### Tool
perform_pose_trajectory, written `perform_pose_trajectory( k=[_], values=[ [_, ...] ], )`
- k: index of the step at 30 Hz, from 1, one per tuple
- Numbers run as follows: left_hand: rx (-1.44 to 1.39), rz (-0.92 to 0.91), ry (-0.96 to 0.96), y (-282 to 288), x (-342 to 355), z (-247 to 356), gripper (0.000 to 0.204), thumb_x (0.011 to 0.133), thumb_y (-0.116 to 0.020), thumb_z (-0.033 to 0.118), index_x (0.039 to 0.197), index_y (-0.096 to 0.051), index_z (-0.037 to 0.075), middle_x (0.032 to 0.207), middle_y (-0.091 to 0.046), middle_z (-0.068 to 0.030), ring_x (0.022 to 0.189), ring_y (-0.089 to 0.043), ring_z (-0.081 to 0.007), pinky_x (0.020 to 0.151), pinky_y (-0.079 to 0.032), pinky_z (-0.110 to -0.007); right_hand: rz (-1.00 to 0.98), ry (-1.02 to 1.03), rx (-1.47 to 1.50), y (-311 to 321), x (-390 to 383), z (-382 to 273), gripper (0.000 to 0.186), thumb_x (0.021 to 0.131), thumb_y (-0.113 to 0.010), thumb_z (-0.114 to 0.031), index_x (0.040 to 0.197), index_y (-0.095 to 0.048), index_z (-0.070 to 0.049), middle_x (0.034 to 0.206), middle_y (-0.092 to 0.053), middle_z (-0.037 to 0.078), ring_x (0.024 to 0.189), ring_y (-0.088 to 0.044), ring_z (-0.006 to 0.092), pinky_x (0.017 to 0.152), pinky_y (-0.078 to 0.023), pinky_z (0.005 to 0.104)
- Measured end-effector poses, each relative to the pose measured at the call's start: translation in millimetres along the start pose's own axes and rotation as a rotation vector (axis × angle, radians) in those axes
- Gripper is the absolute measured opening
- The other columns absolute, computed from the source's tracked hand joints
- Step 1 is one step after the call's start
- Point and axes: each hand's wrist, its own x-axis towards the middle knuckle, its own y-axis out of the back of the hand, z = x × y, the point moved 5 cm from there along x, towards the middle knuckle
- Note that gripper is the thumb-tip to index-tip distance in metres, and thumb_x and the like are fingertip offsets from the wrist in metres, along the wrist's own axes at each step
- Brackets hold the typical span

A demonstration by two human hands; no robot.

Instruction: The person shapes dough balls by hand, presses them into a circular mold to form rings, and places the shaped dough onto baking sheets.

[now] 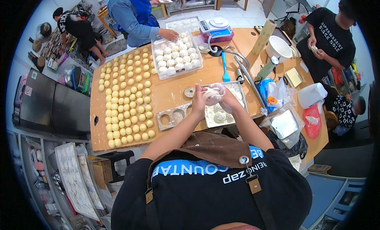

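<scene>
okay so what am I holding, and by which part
A pale, floury piece, probably dough, held between your left hand and right hand, apparently by its sides; exact finger contact is unclear.

one head-worn fisheye looks down, close above the wooden table (168, 94).

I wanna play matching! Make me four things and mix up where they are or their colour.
1. Dough piece
2. Brush
3. Yellow balls
4. Jug

A. In rows, left side of the table
B. White, right side of the table
C. Between left hand and right hand
D. Blue

Pairs: 1-C, 2-D, 3-A, 4-B
</scene>
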Motion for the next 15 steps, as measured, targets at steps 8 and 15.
perform_pose_trajectory(
  k=[8,15],
  values=[
    [0.128,0.138,0.045,-13,0,10,0.063,0.092,-0.029,0.064,0.087,-0.052,0.005,0.069,-0.053,-0.0058,0.057,-0.053,-0.0146,0.058,-0.044,-0.026,0.227,0.005,-0.128,4,8,14,0.026,0.090,-0.060,-0.015,0.110,-0.047,-0.006,0.094,-0.056,0.005,0.079,-0.056,0.0128,0.066,-0.046,0.0254],
    [-0.054,0.127,-0.125,-13,9,-3,0.064,0.092,-0.028,0.063,0.086,-0.052,0.005,0.060,-0.048,-0.0030,0.050,-0.050,-0.0136,0.050,-0.042,-0.026,0.427,0.162,-0.049,8,24,19,0.024,0.094,-0.053,-0.027,0.107,-0.055,-0.007,0.092,-0.057,0.003,0.073,-0.055,0.0103,0.061,-0.044,0.0240]
  ],
)
